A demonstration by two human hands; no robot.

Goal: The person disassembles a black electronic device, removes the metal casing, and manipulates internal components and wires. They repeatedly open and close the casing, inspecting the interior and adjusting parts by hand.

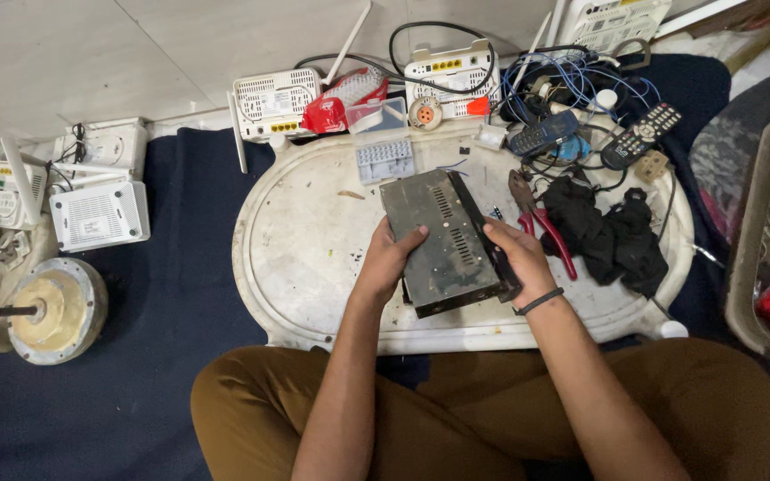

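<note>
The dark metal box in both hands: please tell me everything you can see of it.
The dark metal box is a flat, rectangular case, grey-black and scuffed, with rows of vent slots on its top. It looks like thin sheet metal. It lies tilted over the white oval tray, its long side running away from the person. The left hand holds its left edge, thumb on top; the right hand holds its right edge. Red-handled pliers lie just beside it.

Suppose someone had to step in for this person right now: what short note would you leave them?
Left hand: grips the near-left edge of the dark metal box.
Right hand: grips its right side.
Box: vented lid on, held tilted just over the white oval tray.
Nearby: red-handled pliers right of the box, black cloth beyond them, clear parts organiser behind.
Done: box picked up.
Left: lid not yet off.
</note>
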